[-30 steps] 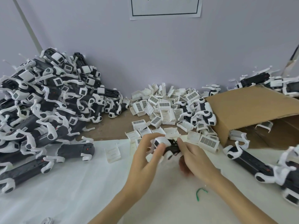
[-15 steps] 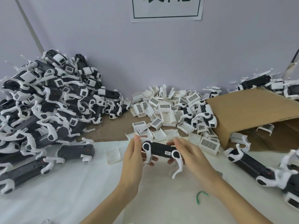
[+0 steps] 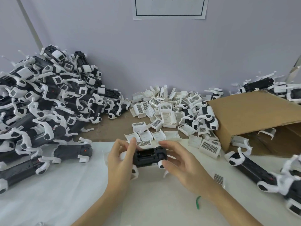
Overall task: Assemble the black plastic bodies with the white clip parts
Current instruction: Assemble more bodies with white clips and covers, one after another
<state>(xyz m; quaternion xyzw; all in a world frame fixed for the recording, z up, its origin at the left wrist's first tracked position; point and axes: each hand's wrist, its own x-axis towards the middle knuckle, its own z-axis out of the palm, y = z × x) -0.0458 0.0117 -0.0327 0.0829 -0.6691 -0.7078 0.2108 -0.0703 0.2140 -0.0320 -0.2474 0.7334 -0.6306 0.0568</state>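
A black plastic body (image 3: 147, 158) with white arm pieces is held above the white cloth at centre, its open ribbed compartment facing up. My left hand (image 3: 121, 158) grips its left end, thumb and fingers curled round it. My right hand (image 3: 176, 160) holds the right end, fingers spread over the white round joint. Loose white clip parts (image 3: 162, 111) with grid-patterned faces lie scattered just beyond my hands.
A tall heap of black-and-white bodies (image 3: 42, 103) fills the left side. A tipped cardboard box (image 3: 254, 118) lies at right, with more bodies (image 3: 254, 170) in front of it. A green twist tie (image 3: 197, 202) lies on the white cloth (image 3: 65, 193).
The body has been turned over in my hands, so its open compartment now faces up. Both hands stayed at its ends above the cloth.
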